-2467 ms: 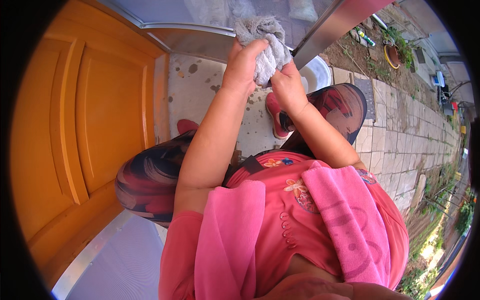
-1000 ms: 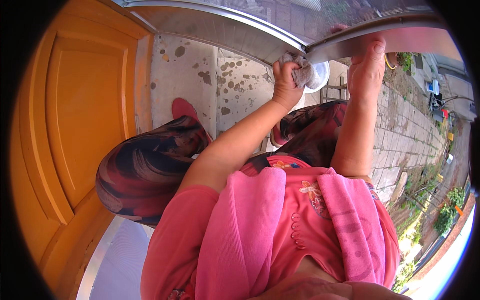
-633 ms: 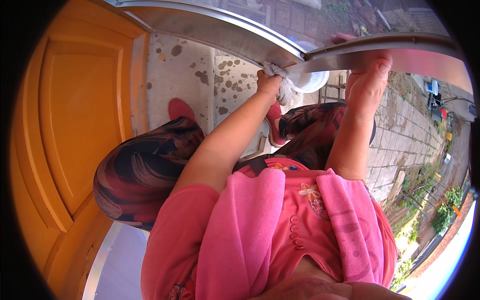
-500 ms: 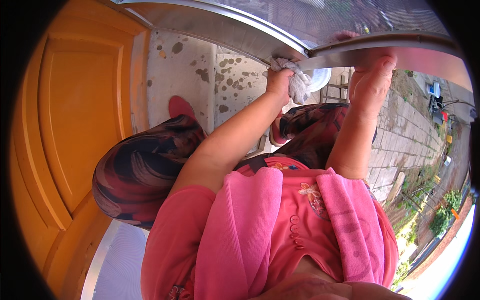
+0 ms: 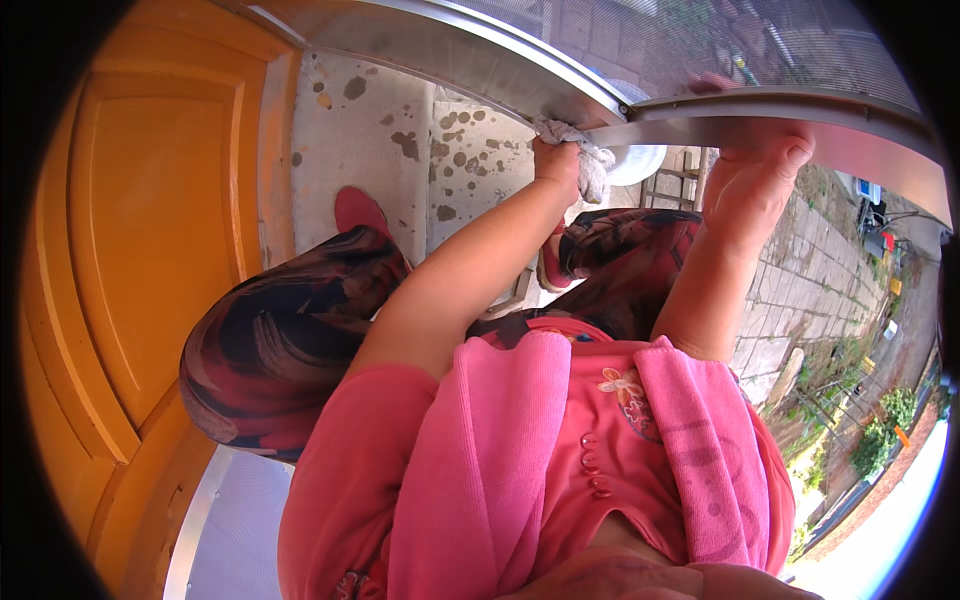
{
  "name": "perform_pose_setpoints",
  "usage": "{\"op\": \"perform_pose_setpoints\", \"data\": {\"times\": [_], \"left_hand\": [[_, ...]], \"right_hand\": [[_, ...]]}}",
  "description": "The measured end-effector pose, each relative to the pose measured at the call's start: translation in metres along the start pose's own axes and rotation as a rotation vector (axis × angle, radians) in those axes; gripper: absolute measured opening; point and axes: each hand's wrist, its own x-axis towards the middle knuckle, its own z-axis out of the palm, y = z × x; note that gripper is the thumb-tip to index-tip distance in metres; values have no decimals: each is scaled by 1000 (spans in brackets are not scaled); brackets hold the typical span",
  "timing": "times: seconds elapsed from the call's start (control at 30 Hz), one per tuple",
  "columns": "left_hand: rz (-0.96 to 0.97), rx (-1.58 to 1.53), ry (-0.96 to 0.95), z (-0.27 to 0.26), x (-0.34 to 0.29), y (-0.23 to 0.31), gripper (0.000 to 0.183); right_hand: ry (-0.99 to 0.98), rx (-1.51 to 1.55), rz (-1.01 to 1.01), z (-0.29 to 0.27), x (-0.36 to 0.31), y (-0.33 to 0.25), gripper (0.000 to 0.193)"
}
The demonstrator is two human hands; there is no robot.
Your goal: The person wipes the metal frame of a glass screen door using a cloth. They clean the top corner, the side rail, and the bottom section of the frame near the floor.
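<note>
Gray cloth (image 5: 595, 172), bunched in left hand (image 5: 558, 168) fingers at metal frame (image 5: 440, 66); right hand (image 5: 752, 190) fingers grip frame edge. Apparent step: wiping. Next stroke likely requires firm bracing.

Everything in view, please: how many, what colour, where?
Mesh screen: one, silver-framed, top.
Cloth: one, grey, at the screen's lower edge.
Container: one, white, partly behind the screen.
Wooden door: one, orange, left.
Pale panel: one, whitish, lower left.
Floor: one, spotted grey, upper middle.
Paving: many slabs, greyish, right.
Plants: several, green, far right.
Yard clutter: too small to count.
Towel: one, pink, over the shoulders.
Shirt: one, red-pink, lower centre.
Trousers: one pair, patterned dark, centre.
Shoes: two, red, on the floor.
Left hand: one, holding the cloth.
Right hand: one, on the screen's frame.
</note>
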Motion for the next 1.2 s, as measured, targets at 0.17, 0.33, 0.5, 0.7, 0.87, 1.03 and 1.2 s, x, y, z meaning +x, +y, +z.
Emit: {"op": "perform_pose_setpoints", "data": {"times": [0.17, 0.33, 0.5, 0.7, 0.87, 1.03, 1.2], "left_hand": [[-112, 76, 187, -22, 41, -20, 50], [-123, -163, 11, 3, -3, 9, 52], [-265, -319, -342, 70, -101, 55, 36], [-24, -264, -355, 66, -95, 52, 42], [25, -105, -78, 3, 6, 2, 50], [65, 245, 289, -80, 96, 12, 53], [-110, -133, -27, -55, 71, 49, 49]], "right_hand": [[-24, 40, -45, 1, 2, 8, 75], [-57, 76, -76, 7, 1, 5, 68], [-51, 91, -46, 6, 2, 0, 64], [-47, -14, -2, 7, 2, -7, 70], [-70, -15, -38, 6, 2, -1, 71], [-83, -54, -104, 7, -6, 2, 75], [-68, -38, -80, 3, -6, 3, 70]]}}
